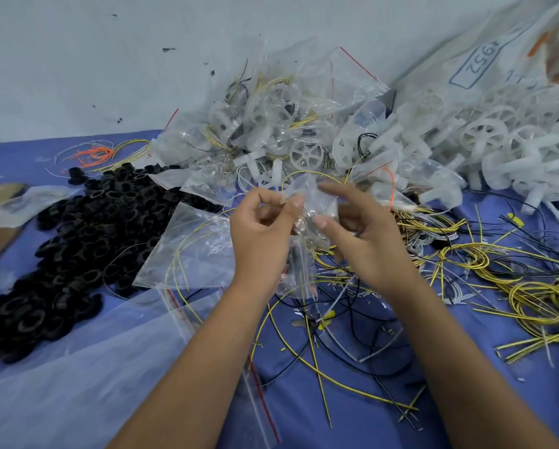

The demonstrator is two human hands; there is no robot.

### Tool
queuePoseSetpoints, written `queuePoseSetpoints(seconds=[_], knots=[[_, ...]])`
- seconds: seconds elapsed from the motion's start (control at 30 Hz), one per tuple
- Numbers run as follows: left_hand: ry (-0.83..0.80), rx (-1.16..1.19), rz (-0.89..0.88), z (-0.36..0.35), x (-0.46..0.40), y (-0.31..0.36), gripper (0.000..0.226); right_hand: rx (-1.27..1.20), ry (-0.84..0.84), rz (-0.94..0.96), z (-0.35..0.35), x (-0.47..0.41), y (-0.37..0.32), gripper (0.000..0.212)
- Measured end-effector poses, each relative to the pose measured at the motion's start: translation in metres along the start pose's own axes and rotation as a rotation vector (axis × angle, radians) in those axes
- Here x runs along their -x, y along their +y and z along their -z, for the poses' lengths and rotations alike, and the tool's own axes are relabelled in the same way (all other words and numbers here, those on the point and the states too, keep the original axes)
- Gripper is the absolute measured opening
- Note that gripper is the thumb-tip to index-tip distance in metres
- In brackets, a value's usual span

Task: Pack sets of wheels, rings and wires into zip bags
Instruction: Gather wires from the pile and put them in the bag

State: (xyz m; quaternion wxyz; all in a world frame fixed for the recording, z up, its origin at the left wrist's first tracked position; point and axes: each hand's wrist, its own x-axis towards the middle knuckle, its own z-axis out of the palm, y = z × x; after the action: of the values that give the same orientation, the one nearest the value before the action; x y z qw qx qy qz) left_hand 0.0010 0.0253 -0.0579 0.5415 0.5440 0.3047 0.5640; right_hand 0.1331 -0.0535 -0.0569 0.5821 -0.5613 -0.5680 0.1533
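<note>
Both hands hold a small clear zip bag [310,202] above the middle of the blue table. My left hand [262,228] pinches the bag's top edge between thumb and fingertips. My right hand [359,225] holds the bag's other side, thumb against the plastic and index finger stretched over its top. A yellow wire [307,174] loops out of the bag's mouth. Black rings [77,234] lie heaped on the left. White wheels [485,147] are piled at the back right. Loose yellow and black wires [498,280] sprawl on the right.
A mound of filled zip bags [265,124] rises at the back centre against the wall. Empty zip bags [194,251] lie flat beneath my left forearm. A big printed sack [485,59] leans at the back right. Orange wires [93,155] lie far left.
</note>
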Motion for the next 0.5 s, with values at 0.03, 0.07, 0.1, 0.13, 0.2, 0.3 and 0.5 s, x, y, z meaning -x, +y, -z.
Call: queuePoseSetpoints(seconds=[0.03, 0.07, 0.1, 0.13, 0.2, 0.3, 0.5], knots=[[-0.003, -0.015, -0.008, 0.0, 0.0, -0.001, 0.025, -0.057, 0.019, -0.043, 0.0, 0.0, 0.001, 0.025], [-0.006, -0.047, -0.018, 0.0, 0.0, -0.002, 0.026, -0.089, 0.066, -0.08, 0.001, -0.001, 0.002, 0.021], [-0.011, -0.115, -0.031, 0.0, 0.001, -0.004, 0.027, -0.092, 0.131, -0.109, 0.0, -0.002, 0.002, 0.017], [-0.023, -0.231, -0.043, 0.001, 0.002, -0.006, 0.029, -0.07, 0.202, -0.131, 0.0, -0.003, 0.002, 0.015], [-0.057, -0.57, -0.065, 0.002, 0.005, -0.012, 0.032, -0.037, 0.33, -0.158, 0.002, -0.003, 0.002, 0.012], [-0.071, -0.839, -0.085, 0.004, 0.008, -0.018, 0.033, -0.256, 0.399, -0.242, 0.003, -0.004, 0.001, 0.012], [0.115, -0.413, 0.084, 0.004, 0.0, -0.011, 0.017, -1.013, 0.042, -0.393, -0.018, 0.0, -0.014, 0.01]])
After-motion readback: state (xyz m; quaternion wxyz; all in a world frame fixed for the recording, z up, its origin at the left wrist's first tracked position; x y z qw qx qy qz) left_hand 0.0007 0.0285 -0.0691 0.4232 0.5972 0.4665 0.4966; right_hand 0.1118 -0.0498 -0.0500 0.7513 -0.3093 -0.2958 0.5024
